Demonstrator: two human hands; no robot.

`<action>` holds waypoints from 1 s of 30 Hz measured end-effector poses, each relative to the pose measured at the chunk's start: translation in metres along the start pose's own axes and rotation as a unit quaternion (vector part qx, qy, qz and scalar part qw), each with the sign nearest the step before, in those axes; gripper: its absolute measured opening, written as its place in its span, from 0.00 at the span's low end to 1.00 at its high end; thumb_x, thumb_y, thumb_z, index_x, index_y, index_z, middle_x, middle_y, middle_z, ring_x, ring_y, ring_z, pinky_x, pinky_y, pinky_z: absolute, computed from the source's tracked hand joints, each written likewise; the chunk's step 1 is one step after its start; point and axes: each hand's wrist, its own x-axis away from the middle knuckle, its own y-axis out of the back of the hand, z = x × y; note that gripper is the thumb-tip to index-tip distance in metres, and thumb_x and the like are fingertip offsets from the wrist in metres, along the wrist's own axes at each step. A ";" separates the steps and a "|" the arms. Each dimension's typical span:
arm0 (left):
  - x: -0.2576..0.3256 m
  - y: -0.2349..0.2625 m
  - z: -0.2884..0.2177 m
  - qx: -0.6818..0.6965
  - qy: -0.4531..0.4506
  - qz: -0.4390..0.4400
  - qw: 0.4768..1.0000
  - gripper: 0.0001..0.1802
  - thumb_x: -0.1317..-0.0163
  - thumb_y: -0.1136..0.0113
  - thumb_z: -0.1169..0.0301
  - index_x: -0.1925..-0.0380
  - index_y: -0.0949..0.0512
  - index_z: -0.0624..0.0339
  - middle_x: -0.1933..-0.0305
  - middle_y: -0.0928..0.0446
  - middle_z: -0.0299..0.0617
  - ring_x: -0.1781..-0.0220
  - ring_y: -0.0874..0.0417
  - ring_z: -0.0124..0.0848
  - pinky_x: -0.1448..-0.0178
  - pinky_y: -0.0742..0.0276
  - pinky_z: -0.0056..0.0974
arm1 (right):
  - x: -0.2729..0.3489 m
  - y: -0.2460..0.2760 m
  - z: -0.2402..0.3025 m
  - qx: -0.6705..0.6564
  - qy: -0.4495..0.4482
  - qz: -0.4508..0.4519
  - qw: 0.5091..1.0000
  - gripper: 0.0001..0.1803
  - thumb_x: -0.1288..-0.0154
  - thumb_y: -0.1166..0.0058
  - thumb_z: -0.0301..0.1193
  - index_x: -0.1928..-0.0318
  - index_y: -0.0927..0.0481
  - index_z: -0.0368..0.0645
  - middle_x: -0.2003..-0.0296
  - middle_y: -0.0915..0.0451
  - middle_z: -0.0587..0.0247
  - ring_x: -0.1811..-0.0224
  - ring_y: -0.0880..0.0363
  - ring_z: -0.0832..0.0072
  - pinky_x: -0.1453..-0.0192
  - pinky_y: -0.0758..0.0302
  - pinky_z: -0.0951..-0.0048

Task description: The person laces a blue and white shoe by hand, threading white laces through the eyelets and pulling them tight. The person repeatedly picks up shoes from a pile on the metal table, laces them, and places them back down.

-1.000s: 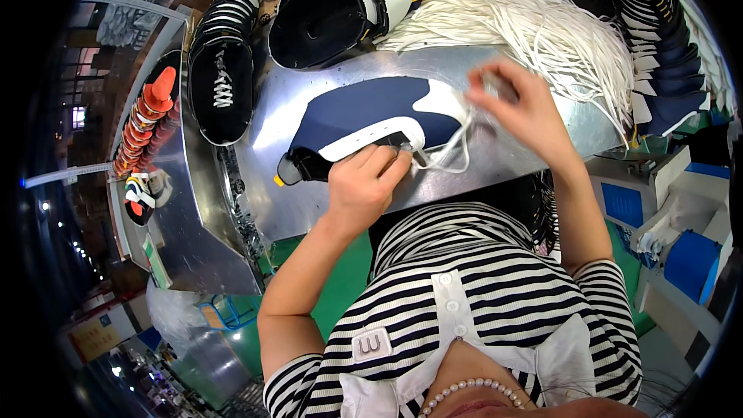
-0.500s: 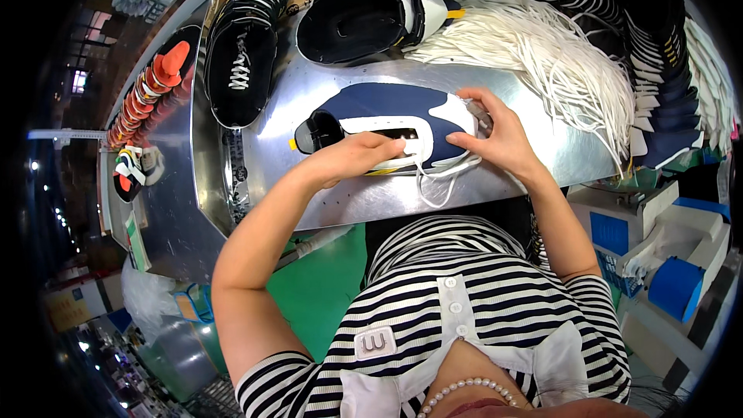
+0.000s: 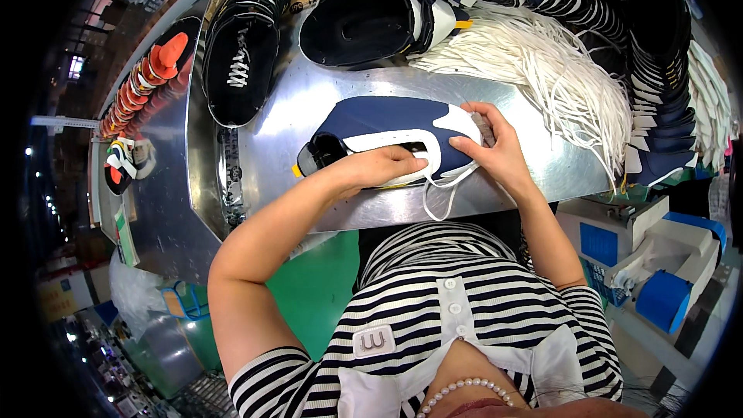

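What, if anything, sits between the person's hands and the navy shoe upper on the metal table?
Nothing visible. The left hand and right hand both rest directly on the navy shoe upper, with a white lace hanging off its near edge.

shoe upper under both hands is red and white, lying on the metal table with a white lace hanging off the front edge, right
Not quite: the shoe upper is navy blue and white, not red. The head view shows the left hand and right hand on it, on the metal table, with the white lace hanging over the front edge.
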 end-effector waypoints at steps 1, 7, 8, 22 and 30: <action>-0.002 0.003 -0.001 0.015 -0.004 0.024 1.000 0.14 0.32 0.37 0.58 0.57 0.15 0.55 0.60 0.17 0.30 0.59 0.22 0.19 0.51 0.28 0.26 | 0.001 0.000 0.001 0.001 -0.005 -0.002 1.000 0.29 0.44 0.29 0.30 0.43 0.26 0.37 0.54 0.20 0.62 0.52 0.23 0.78 0.44 0.27 0.76; -0.020 0.005 0.025 -0.037 -0.139 -0.123 0.982 0.10 0.33 0.38 0.68 0.59 0.15 0.62 0.62 0.16 0.35 0.63 0.20 0.23 0.55 0.24 0.30 | 0.002 -0.002 -0.005 -0.009 -0.047 -0.016 0.999 0.27 0.41 0.31 0.29 0.44 0.26 0.34 0.55 0.19 0.59 0.55 0.22 0.78 0.48 0.25 0.77; -0.025 0.007 0.032 -0.046 -0.212 -0.174 0.961 0.10 0.35 0.37 0.69 0.60 0.15 0.64 0.63 0.15 0.36 0.63 0.19 0.23 0.55 0.24 0.30 | 0.002 -0.002 -0.006 -0.019 -0.066 -0.015 0.998 0.26 0.40 0.32 0.29 0.44 0.26 0.33 0.56 0.19 0.58 0.55 0.22 0.78 0.49 0.25 0.77; 0.011 0.018 0.022 -0.353 -0.410 -0.368 0.756 0.05 0.40 0.35 0.74 0.69 0.18 0.65 0.72 0.20 0.49 0.69 0.23 0.42 0.64 0.29 0.41 | 0.000 0.018 -0.010 0.003 -0.011 0.037 0.999 0.24 0.42 0.29 0.38 0.51 0.21 0.37 0.58 0.18 0.59 0.55 0.22 0.77 0.49 0.26 0.74; 0.093 0.164 0.104 -0.361 -0.277 -0.620 0.639 0.05 0.35 0.40 0.74 0.67 0.20 0.67 0.67 0.21 0.49 0.65 0.20 0.42 0.57 0.25 0.40 | 0.002 0.072 -0.007 -0.096 -0.076 0.002 0.993 0.26 0.41 0.30 0.36 0.48 0.22 0.35 0.58 0.18 0.59 0.57 0.20 0.76 0.51 0.24 0.75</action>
